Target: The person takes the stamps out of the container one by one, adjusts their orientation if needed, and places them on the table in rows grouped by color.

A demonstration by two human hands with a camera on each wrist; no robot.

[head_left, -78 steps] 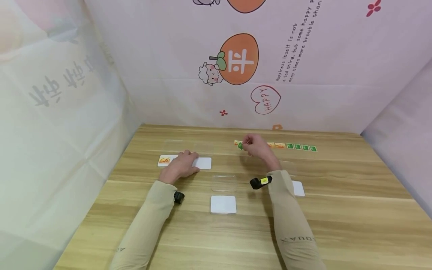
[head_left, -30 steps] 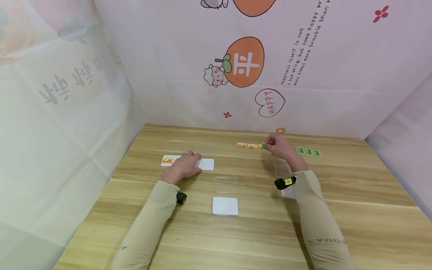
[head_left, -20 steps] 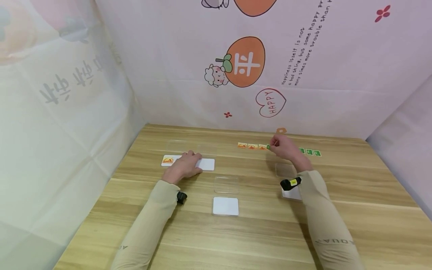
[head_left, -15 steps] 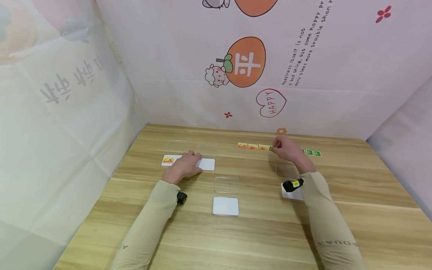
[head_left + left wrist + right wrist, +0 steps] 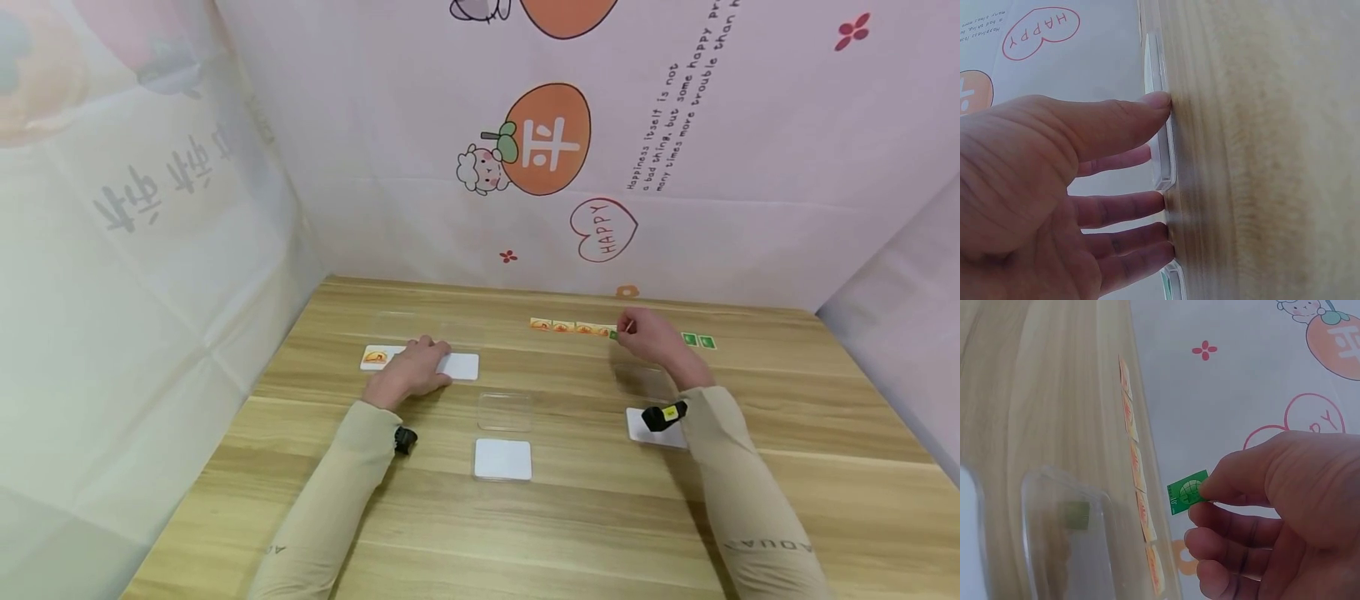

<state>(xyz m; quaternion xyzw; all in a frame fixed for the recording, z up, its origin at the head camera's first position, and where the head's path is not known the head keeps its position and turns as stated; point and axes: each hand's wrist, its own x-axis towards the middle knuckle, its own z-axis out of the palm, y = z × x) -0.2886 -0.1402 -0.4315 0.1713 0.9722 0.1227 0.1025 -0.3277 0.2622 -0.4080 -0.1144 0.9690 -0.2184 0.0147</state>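
Right hand (image 5: pixel 651 335), right of centre in the head view, is bent into a pinch: a green stamp (image 5: pixel 1186 492) is gripped by its right end between thumb and index finger, the other fingers being loosely curled. In the right wrist view the stamp is seen near the centre, left of the fingertips, its long axis slanted up to the right. It is held clear of the table (image 5: pixel 420 533), beside a row of 5 orange stamps (image 5: pixel 1138 465). In the head view only a green corner is left uncovered by the fingers; farther right, 2 more green stamps (image 5: pixel 690 339) are seen.

Left hand (image 5: pixel 411 367), left of centre, is laid with relaxed, spread fingers between a card bearing an orange stamp (image 5: pixel 393 350) and a plain white card (image 5: pixel 461 366); its thumb is set against a clear case (image 5: pixel 1163 150), and no stamp is seen in it.

The relation judged to matter most is this: from the held stamp, the plain card is found to the left and lower, beside the left hand, while another white card (image 5: pixel 636 426) is placed nearer, below the right hand.
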